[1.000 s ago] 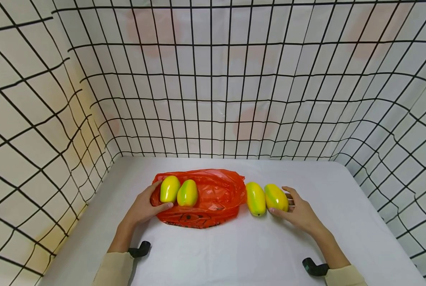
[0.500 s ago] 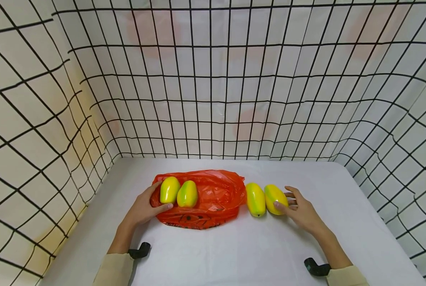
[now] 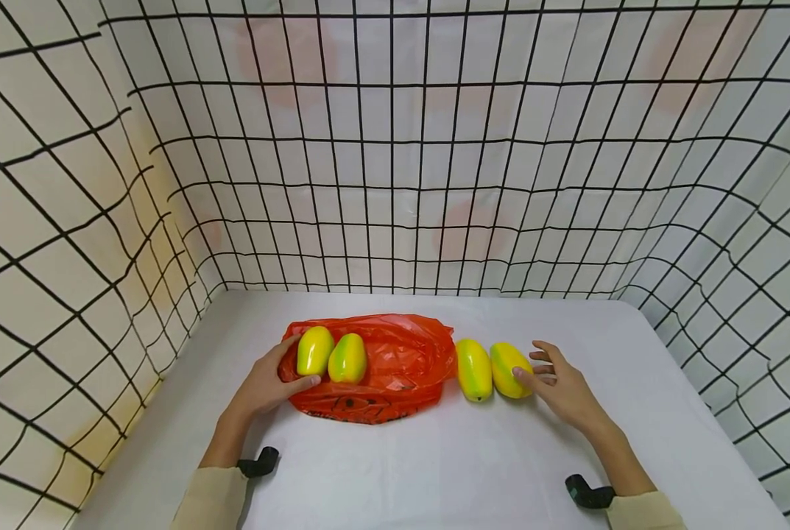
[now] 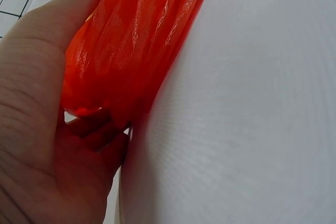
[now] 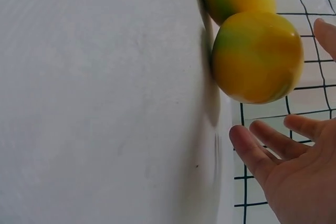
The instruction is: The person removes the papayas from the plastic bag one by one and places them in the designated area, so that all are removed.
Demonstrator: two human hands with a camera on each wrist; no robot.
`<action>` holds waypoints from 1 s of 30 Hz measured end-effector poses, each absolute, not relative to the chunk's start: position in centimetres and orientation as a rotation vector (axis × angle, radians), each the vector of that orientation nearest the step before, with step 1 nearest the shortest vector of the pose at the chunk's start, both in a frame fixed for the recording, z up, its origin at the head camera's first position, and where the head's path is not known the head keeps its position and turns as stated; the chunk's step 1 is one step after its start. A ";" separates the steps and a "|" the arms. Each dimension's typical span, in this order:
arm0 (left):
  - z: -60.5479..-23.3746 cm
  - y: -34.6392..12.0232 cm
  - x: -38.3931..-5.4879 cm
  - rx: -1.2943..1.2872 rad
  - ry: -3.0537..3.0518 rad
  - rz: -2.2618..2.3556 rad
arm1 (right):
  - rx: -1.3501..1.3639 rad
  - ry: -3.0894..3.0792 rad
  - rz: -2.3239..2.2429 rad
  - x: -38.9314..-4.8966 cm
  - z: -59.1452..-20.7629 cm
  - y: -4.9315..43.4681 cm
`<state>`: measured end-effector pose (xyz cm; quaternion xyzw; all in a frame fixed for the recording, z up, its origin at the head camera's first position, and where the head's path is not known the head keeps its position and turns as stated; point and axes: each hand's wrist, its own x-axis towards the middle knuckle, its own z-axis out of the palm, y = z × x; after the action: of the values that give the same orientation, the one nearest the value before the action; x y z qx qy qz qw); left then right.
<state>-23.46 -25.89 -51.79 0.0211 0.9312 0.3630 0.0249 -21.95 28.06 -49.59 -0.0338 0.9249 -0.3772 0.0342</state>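
A crumpled red plastic bag lies spread on the table. Two glossy yellow-green mangoes sit at its left end. My left hand holds that end, thumb in front and fingers behind; in the left wrist view the red plastic lies against the curved fingers. Two more mangoes stand side by side just right of the bag, one elongated mango and one rounder mango. My right hand is beside the rounder one, fingers spread. The right wrist view shows a gap between the fingers and that mango.
A white cloth covers the table. Black wire grid panels stand along the back and both sides, with white sheeting behind. A black camera mount sits at the left wrist, and another mount at the right.
My right hand has loosened from the rounder mango and drawn slightly back to the right, its fingers spreading. That mango has stayed beside the elongated one. My left hand has not moved.
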 end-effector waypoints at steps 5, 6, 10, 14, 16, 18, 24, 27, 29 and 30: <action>-51.8 -26.0 -23.4 0.056 2.878 1.119 | -0.109 2.848 -1.189 -22.1 -49.3 28.0; -51.7 -26.1 -23.4 0.058 2.880 1.116 | -0.113 2.850 -1.195 -22.1 -49.3 28.0; -51.8 -26.0 -23.4 0.073 2.894 1.107 | -0.133 2.861 -1.210 -22.3 -49.3 27.8; -51.9 -26.0 -23.5 0.074 2.902 1.102 | -0.148 2.878 -1.211 -22.3 -49.1 27.6; -52.0 -26.0 -23.5 0.068 2.898 1.104 | -0.160 2.883 -1.213 -22.3 -48.8 27.4; -51.9 -26.0 -23.5 0.063 2.893 1.106 | -0.173 2.885 -1.226 -22.3 -48.4 27.2; -51.8 -26.0 -23.5 0.069 2.890 1.100 | -0.200 2.874 -1.268 -22.4 -47.6 26.3; -51.9 -26.0 -23.5 0.068 2.889 1.110 | -0.206 2.867 -1.283 -22.6 -47.4 25.8; -52.0 -25.9 -23.5 0.074 2.890 1.117 | -0.202 2.901 -1.252 -22.8 -47.3 25.5; -52.0 -25.9 -23.5 0.080 2.890 1.120 | -0.201 2.921 -1.237 -22.9 -47.2 25.3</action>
<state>-23.53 -25.92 -52.04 0.0257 0.9319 0.3612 0.0207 -22.86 25.34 -47.21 -0.0632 0.9188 -0.3892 -0.0186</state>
